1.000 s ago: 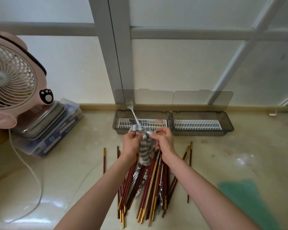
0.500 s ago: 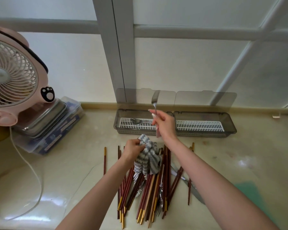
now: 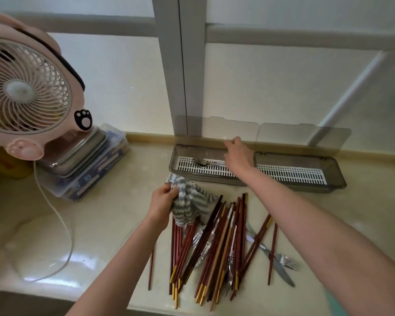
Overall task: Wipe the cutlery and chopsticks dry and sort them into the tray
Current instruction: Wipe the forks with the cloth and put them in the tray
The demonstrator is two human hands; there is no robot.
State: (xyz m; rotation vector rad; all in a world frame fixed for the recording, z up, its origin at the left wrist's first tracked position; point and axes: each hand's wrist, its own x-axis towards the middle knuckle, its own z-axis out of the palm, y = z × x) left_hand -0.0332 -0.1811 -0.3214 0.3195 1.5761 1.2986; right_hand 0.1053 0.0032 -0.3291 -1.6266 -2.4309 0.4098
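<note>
Fingers (image 3: 232, 142) of my right hand (image 3: 237, 156) over left compartment of tray (image 3: 333, 183), above forks (image 3: 205, 161) lying there; cannot tell if loose or pinching handle; left hand (image 3: 161, 202) clutches striped cloth (image 3: 187, 201) above chopsticks (image 3: 214, 242) heaped on worktop (image 3: 105, 213). Risks: forearm hangs over heap, careless pull-back could scatter sticks; dangling cloth may drag one; knife (image 3: 276, 265) and fork (image 3: 287, 263) half buried, easy to miss.
</note>
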